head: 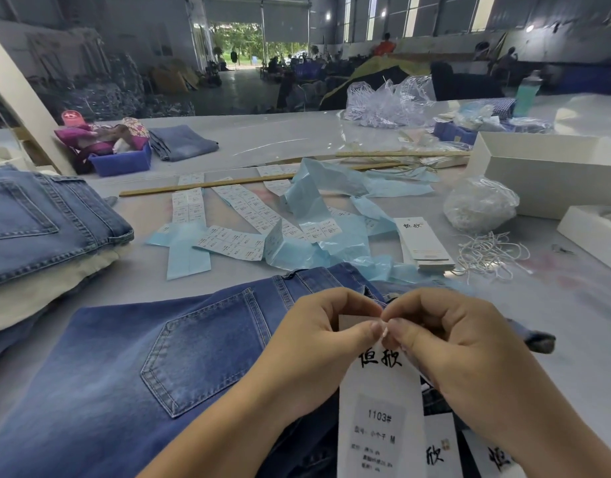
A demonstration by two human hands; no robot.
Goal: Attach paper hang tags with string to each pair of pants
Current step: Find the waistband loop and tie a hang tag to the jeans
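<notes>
At lower centre, blue jeans (152, 367) lie on the table (573, 357). The left hand (314, 350) and right hand (459, 353) both pinch the top of a white hang tag (380, 408) printed "1103#", size "M".

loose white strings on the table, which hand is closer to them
Right. The right hand pinches the hang tag just below the loose strings; the left hand sits farther left, over the jeans.
</notes>
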